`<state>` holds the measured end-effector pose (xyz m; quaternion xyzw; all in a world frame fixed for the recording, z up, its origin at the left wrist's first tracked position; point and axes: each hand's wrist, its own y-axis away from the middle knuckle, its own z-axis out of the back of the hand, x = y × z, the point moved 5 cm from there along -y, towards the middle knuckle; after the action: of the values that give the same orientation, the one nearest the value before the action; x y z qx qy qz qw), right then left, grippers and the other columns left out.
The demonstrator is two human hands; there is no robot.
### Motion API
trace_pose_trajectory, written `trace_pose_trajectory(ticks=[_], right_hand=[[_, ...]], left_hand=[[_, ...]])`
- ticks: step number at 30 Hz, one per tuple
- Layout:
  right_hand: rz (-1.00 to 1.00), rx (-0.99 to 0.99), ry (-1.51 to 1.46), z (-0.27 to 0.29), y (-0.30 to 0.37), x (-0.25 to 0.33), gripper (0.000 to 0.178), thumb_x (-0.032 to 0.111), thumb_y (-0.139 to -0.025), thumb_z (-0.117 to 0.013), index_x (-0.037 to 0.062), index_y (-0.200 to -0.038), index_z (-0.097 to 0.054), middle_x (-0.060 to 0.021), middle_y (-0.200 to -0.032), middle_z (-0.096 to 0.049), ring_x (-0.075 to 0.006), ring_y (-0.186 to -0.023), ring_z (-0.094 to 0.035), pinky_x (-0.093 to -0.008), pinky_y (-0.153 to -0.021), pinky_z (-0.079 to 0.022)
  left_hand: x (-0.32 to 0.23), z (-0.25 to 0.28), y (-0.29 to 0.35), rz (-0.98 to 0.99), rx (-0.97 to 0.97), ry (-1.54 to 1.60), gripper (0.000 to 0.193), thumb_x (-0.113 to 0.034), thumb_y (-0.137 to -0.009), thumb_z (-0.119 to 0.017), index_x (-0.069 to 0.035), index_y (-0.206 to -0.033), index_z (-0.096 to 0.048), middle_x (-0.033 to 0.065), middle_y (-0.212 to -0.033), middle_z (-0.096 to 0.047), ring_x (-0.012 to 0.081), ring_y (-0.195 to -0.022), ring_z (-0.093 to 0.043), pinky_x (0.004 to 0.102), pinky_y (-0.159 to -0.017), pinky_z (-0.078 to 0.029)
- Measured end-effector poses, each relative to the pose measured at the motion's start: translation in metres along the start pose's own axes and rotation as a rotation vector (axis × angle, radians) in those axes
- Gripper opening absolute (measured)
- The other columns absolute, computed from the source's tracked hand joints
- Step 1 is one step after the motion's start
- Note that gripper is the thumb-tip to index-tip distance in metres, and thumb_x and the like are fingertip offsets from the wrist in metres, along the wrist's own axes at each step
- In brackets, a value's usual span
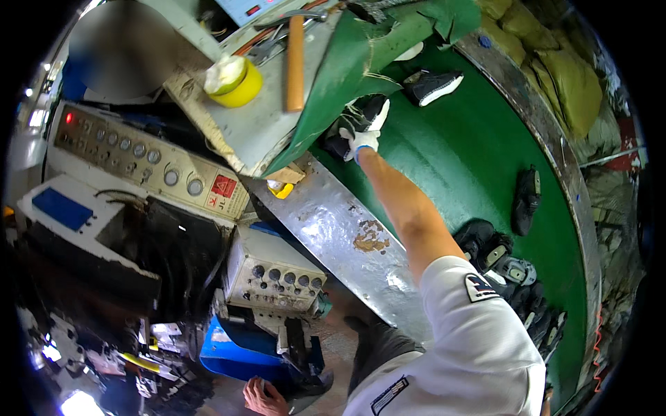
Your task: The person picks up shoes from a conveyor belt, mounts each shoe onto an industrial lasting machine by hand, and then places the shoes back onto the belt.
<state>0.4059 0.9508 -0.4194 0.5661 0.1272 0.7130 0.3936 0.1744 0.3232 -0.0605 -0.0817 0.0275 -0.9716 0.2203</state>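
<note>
My right arm reaches far forward over the metal edge of the green conveyor belt. The white-gloved right hand (362,143) is closed on a black shoe (340,142) that lies near the torn green sheet. Against that shoe rests another black shoe with a white sole (375,114), partly behind the sheet. Low in the picture, my bare left hand (263,397) is beside the blue bin, its fingers loosely bent and apart with nothing visible in them. Farther along the belt sits a black shoe with a white sole (433,88).
Several dark shoes (517,270) crowd the belt (458,166) beside my upper arm. A hammer (296,66) and a yellow tape roll (239,83) lie on the worktop at upper left. Control panels (142,156) and a blue bin (243,353) stand left. A co-worker is at upper left.
</note>
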Motion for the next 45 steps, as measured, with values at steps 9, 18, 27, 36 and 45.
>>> trace_pose_trajectory(ticks=[9, 18, 27, 36, 45], right_hand=[[-0.135, 1.131, -0.484, 0.102, 0.186, -0.077, 0.067, 0.027, -0.085, -0.077, 0.002, -0.14, -0.049, -0.0165, -0.131, -0.061, -0.0271, -0.12, -0.06, -0.0491, -0.107, -0.045], [-0.649, 1.404, -0.634, 0.095, 0.515, -0.129, 0.044, 0.031, -0.101, -0.048, 0.0017, -0.132, -0.055, -0.0155, -0.127, -0.063, -0.0275, -0.11, -0.062, -0.0422, -0.098, -0.05], [-0.273, 1.425, -0.169, 0.029, 0.676, -0.132, 0.032, 0.021, -0.094, -0.064, 0.0042, -0.12, -0.063, -0.0041, -0.107, -0.067, -0.0149, -0.094, -0.064, -0.032, -0.084, -0.053], [-0.095, 1.497, -0.233, -0.06, 0.738, -0.148, 0.027, 0.021, -0.094, -0.066, 0.0023, -0.113, -0.068, 0.0001, -0.102, -0.066, -0.0078, -0.093, -0.058, -0.0243, -0.084, -0.047], [-0.121, 1.453, -0.36, -0.116, 0.759, -0.148, 0.026, 0.02, -0.093, -0.071, 0.002, -0.112, -0.069, -0.0016, -0.098, -0.068, -0.0112, -0.083, -0.062, -0.0264, -0.077, -0.051]], left_hand=[[0.019, -0.006, 0.014, 0.153, -0.025, 0.213, 0.02, -0.01, -0.085, -0.066, 0.002, -0.101, -0.066, 0.0173, -0.105, -0.066, 0.0381, -0.102, -0.061, 0.0479, -0.091, -0.047], [0.054, -0.01, -0.083, 0.577, 0.106, 1.617, 0.043, -0.024, -0.099, -0.062, 0.006, -0.128, -0.058, 0.0134, -0.113, -0.069, 0.0196, -0.095, -0.069, 0.0323, -0.083, -0.055], [0.193, -0.038, -0.039, 0.836, 0.095, 1.929, 0.018, -0.018, -0.089, -0.072, -0.002, -0.098, -0.07, 0.0046, -0.082, -0.071, 0.0132, -0.065, -0.067, 0.0286, -0.061, -0.057], [0.279, -0.049, -0.019, 1.019, -0.455, 1.815, 0.026, -0.005, -0.085, -0.07, 0.001, -0.11, -0.07, 0.0067, -0.094, -0.071, 0.0122, -0.073, -0.067, 0.025, -0.064, -0.056], [0.261, -0.043, -0.025, 1.027, -0.535, 1.734, 0.045, -0.015, -0.092, -0.069, 0.007, -0.129, -0.058, 0.0074, -0.101, -0.068, 0.0086, -0.081, -0.061, 0.0199, -0.073, -0.047]])
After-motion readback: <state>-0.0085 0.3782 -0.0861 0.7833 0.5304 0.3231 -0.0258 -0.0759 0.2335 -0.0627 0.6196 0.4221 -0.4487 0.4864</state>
